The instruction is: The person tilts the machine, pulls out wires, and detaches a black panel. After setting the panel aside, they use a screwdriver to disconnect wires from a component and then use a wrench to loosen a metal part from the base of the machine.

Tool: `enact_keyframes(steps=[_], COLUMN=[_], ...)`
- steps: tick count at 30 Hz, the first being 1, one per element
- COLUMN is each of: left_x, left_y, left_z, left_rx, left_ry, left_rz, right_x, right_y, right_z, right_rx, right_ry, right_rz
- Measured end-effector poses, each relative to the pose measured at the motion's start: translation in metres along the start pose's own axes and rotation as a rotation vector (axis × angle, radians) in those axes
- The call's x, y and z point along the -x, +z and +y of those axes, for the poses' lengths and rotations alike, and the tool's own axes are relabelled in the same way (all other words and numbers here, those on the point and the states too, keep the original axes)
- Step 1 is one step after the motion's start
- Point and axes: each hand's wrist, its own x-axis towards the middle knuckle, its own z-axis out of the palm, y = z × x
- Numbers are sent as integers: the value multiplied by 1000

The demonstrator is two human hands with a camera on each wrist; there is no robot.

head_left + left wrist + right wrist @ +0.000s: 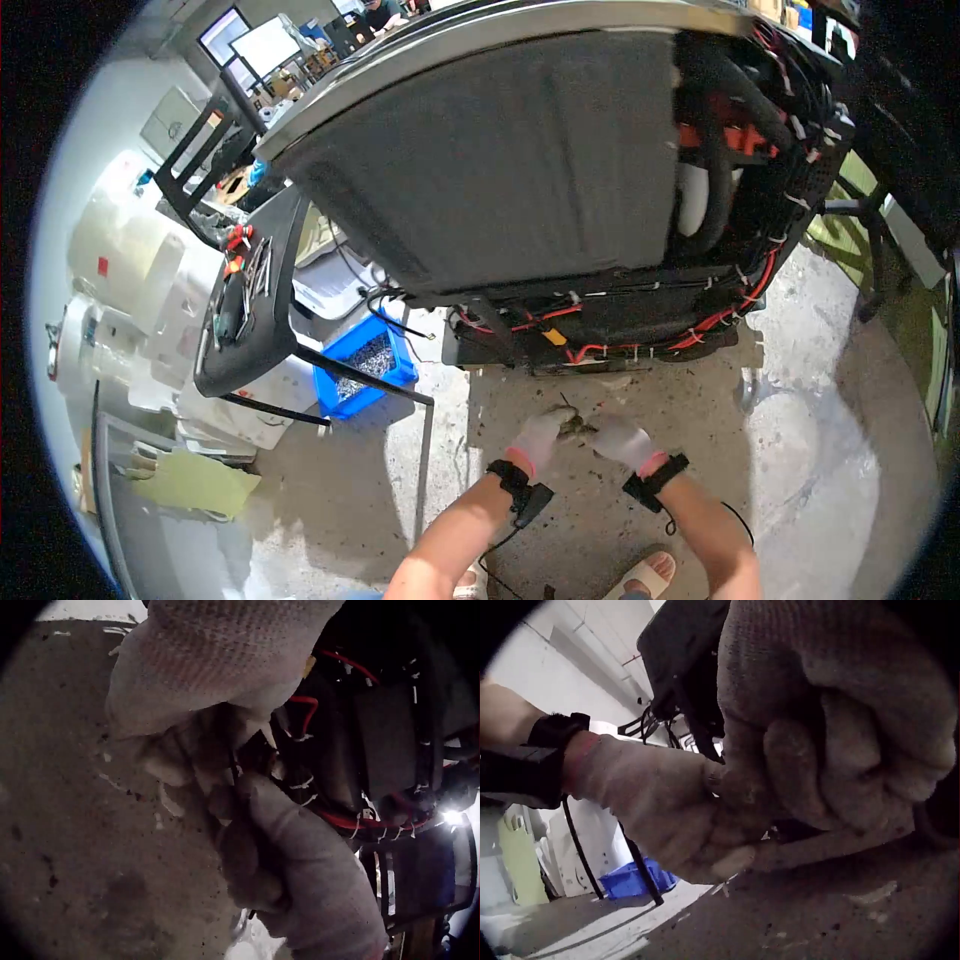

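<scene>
Both hands wear whitish knit gloves with dirty fingertips and meet low over the floor, in front of a large dark machine [500, 170]. My left hand [540, 435] has its fingers bent at a thin dark strip [233, 761], of which only a short length shows between the hands. Curled fingers of my right hand [622, 440] come against it from the other side; its thumb and forefinger [285, 817] pinch close to the left fingertips. In the right wrist view the right hand [832, 720] covers most of the grip. What kind of thing the strip is, I cannot tell.
Red and black cables [700, 330] with white ties run along the machine's lower edge. At left, a black chair [250, 330] carries hand tools; a blue bin [372, 400] of metal bits stands below it. Sandalled feet [650, 575] are on the stained concrete floor [690, 420].
</scene>
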Motion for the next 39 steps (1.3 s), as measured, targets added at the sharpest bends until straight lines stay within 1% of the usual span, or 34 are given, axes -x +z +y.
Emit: enact_keyframes(steps=[1,3,4,6,7,8,9,10,11,12,14,15,16,17,18,19,20,21,22,23,24,25,26,27,28,29,30,31,33,34,36,37,38,39], left_x=[-2,-14,-22,-50,-78,-111,-128,-128,-126,-121,-112,-111,-129,-162,-180,-137,-103,-68,-68,-68,-69,-72,-79,-86,-99,-117,-126,-113,-90,-96,-112,-102,-90,-76], left_y=[-10,-37,-52,-84,-97,-108,-114,-116,-120,-122,-129,-131,-134,-137,-138,-132,-116,-108,-105,-99,-96,-96,-97,-97,-99,-102,-103,-100,-95,-94,-92,-89,-84,-79], left_z=[0,-4,-10,-38,-70,-110,-131,-130,-122,-109,-87,-84,-105,-142,-161,-125,-68,-8,-11,-15,-19,-20,-21,-24,-41,-65,-77,-58,-24,-31,-52,-37,-24,-8], left_rx=[12,-430,-416,-1306,-1291,-1643,-1993,-1979,-1949,-1916,-1846,-1811,-1801,-1679,-1560,-1559,-1630,-1698,-1702,-1215,-724,-728,-669,-610,-615,-425,-231,-229,-355,-351,-353,-356,-410,-464], left_ry=[7,37,44,407,415,368,308,316,385,452,574,630,623,589,556,553,529,503,500,401,294,291,227,165,165,173,180,180,36,38,184,186,217,247], left_rz=[-13,-3,-19,-59,-70,-32,15,9,39,71,144,184,188,143,101,102,-34,-174,-180,-11,144,139,120,100,91,93,97,96,22,22,36,38,150,260], right_x=[-13,-39,-47,-69,-61,-66,-78,-92,-101,-103,-107,-105,-97,-87,-80,-73,-66,-58,-48,-42,-43,-45,-46,-47,-48,-48,-46,-45,-42,-41,-41,-40,-39,-38], right_y=[-10,-32,-25,7,47,46,42,35,29,22,14,18,24,30,36,42,46,49,51,53,52,48,43,36,29,26,27,28,27,25,23,20,19,19], right_z=[-17,-47,-51,-35,7,-3,-23,-47,-65,-79,-98,-96,-91,-85,-78,-70,-61,-49,-37,-30,-33,-33,-35,-40,-47,-50,-47,-41,-36,-34,-35,-38,-39,-36], right_rx=[19,-60,-42,392,268,282,282,281,277,291,250,261,248,230,233,212,190,188,221,253,247,28,-192,-194,-278,-362,-362,-280,-193,-213,-236,-352,-470,-475], right_ry=[1,111,123,11,-135,-125,71,265,457,461,592,591,518,447,445,429,412,413,306,199,204,393,579,587,674,759,762,706,649,643,633,685,737,735], right_rz=[0,-533,-533,-598,-295,-302,-308,-309,-308,-314,-528,-537,-476,-415,-421,-361,-300,-302,-328,-353,-353,-302,-242,-237,-289,-341,-337,-329,-325,-307,-290,-251,-209,-207])
